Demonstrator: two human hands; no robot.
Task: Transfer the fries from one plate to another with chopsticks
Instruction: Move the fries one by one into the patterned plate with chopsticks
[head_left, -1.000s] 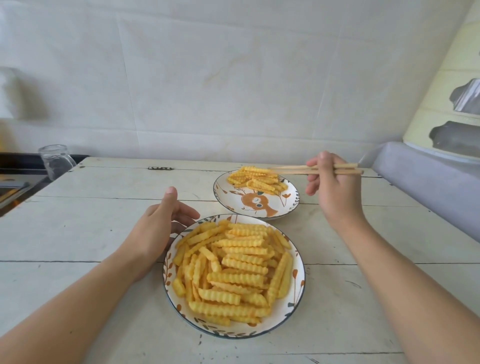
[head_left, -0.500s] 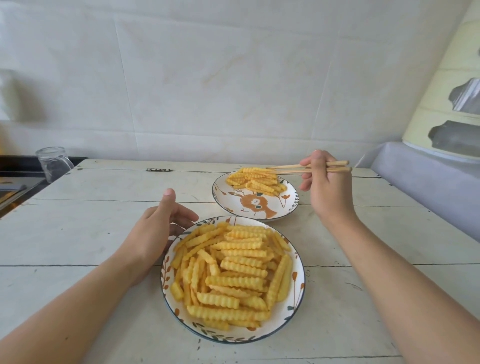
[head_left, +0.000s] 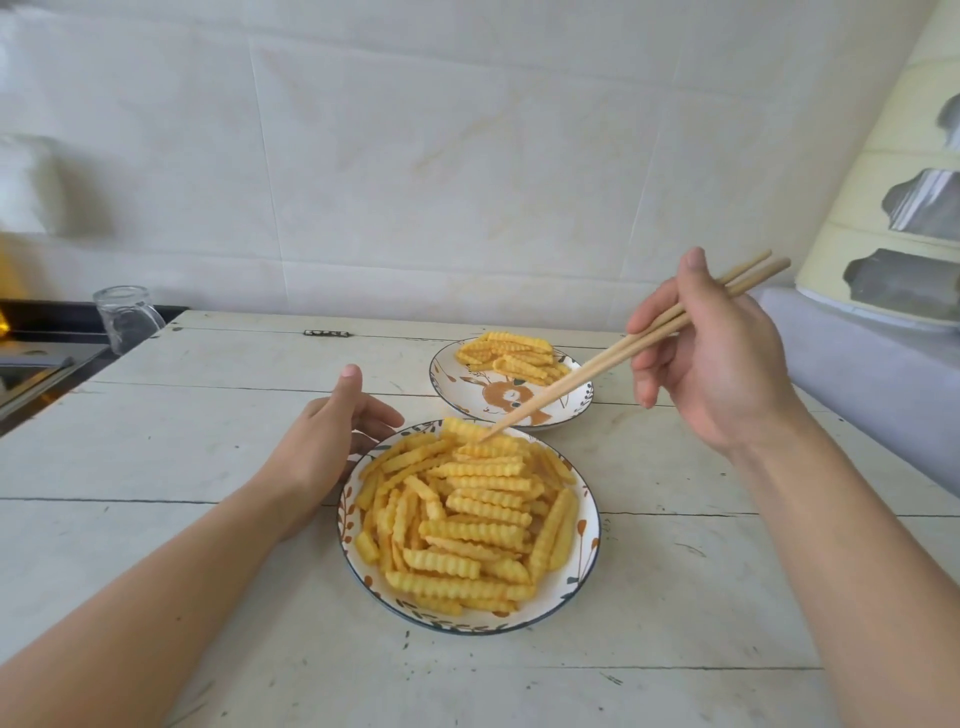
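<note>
My left hand (head_left: 332, 441) rests on the table (head_left: 208, 467) against the upper-left rim of the near plate (head_left: 582, 561), fingers loosely curved and gripping nothing; the fingertips lie behind the rim and the fries, so I cannot tell whether they touch the plate. My right hand (head_left: 711, 353) pinches the chopsticks (head_left: 597, 371) between thumb and fingers; the palm hides how the lower stick is braced. The chopsticks run on a diagonal, butt ends up and to the right past my thumb, tips down and to the left. The tips sit close together at the far edge of the fries (head_left: 467, 509) heaped on the near plate; whether they have caught a fry is too fine to make out. The shafts cross over the front of the far plate (head_left: 467, 400), covering part of its painted animal. A smaller pile of fries (head_left: 511, 356) lies on the back half of that plate, long axes mostly left to right. The two plates stand just beside each other, rims nearly touching. A glass jar (head_left: 127, 317) stands at the far-left table edge, well apart from both plates. Open tabletop extends left of my left hand and in front of the near plate. Both forearms are cut off by the lower frame edge.
</note>
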